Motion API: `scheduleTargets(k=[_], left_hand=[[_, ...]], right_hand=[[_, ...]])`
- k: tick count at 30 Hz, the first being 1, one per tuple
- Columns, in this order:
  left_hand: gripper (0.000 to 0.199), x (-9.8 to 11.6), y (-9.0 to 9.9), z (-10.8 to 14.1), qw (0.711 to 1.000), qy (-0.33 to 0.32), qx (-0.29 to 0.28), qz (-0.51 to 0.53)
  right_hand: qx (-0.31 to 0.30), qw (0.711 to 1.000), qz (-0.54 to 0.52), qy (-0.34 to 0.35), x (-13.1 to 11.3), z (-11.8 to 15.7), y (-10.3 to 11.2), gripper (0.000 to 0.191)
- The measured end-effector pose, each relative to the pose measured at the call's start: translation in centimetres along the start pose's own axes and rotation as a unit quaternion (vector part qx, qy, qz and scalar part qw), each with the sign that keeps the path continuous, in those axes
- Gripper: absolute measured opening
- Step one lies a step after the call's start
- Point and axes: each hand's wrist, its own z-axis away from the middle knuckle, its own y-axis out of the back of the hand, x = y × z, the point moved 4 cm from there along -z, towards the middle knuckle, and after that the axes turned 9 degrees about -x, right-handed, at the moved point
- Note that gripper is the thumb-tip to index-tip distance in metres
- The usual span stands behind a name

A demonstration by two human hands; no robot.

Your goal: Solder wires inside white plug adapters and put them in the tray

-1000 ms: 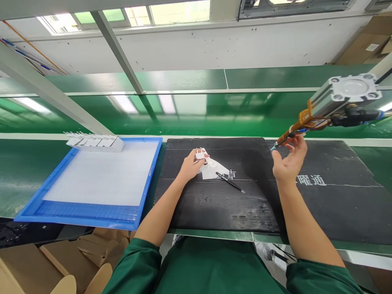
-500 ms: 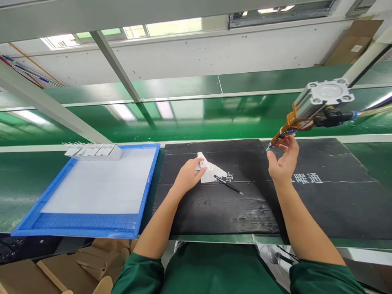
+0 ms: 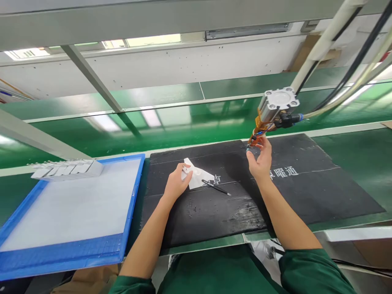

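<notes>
The right hand (image 3: 261, 160) gripped the hanging tool (image 3: 271, 107) low down, above the black mat (image 3: 214, 220); a slip could have nicked the thumb near its tip. The left hand (image 3: 177, 181) bent its fingers over the white cloth (image 3: 196, 173), grip unclear; tugging could have dragged the tweezers (image 3: 216, 187).

View swung right, white piece (image 3: 185, 168) now mostly hidden

We see a silver, orange and black tool (image 3: 278, 100), white paper (image 3: 195, 181), black tweezers (image 3: 216, 187), a black mat (image 3: 202, 220) patterned with white characters (image 3: 284, 172), a blue tray (image 3: 76, 251), a white sheet (image 3: 79, 208) and our dark green sleeves (image 3: 310, 267).
</notes>
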Motion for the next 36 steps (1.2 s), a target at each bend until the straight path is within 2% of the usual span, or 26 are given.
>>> scheduleTargets(k=[5, 12, 19, 23, 27, 31, 36], left_hand=[[0.021, -0.9, -0.2, -0.2, 0.999, 0.020, 0.019, 0.022], [0.016, -0.1, 0.1, 0.1, 0.998, 0.004, 0.055, 0.042], [0.014, -0.1, 0.5, -0.2, 0.998, 0.017, 0.026, 0.054], [0.012, -0.4, 0.6, -0.3, 0.997, 0.021, 0.035, 0.064], [0.022, -0.2, 0.3, -0.2, 1.000, 0.021, -0.012, 0.003], [0.025, 0.1, 0.2, -0.1, 0.989, 0.072, -0.071, -0.108], [0.044, 0.4, 0.2, -0.1, 0.964, 0.131, -0.090, -0.211]], right_hand=[[0.000, 1.000, -0.002, 0.013, -0.3, -0.1, -0.1, 0.063], [-0.014, 0.998, 0.037, 0.043, -0.5, 0.0, -0.2, 0.065], [-0.010, 0.998, 0.045, 0.043, -0.7, 0.0, -0.3, 0.064], [-0.007, 0.998, 0.032, 0.058, -0.8, 0.0, -0.3, 0.066], [-0.010, 0.998, 0.032, 0.059, -0.8, 0.0, -0.4, 0.065], [-0.014, 0.998, 0.035, 0.049, -0.7, 0.1, -0.4, 0.065], [-0.014, 0.999, 0.023, 0.048, -0.8, 0.0, -0.3, 0.067]])
